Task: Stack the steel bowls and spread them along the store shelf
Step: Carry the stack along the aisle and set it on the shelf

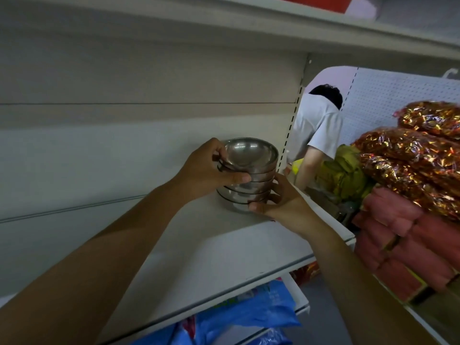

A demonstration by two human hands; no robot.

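Head view, centre: hold stacked round steel bowls [249, 158] level on white metal shelf [224, 250], clasping upper rims with left hand [206, 170], base with right hand [281, 201].

No legible text, label, brand or number is visible. Printing on the blue bags [249, 316] below the shelf [224, 250] is too blurred to read.

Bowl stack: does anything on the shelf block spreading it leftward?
Nothing visible does. The left hand and right hand grip the stack near the right end of the shelf; no item shows on it left of the stack.
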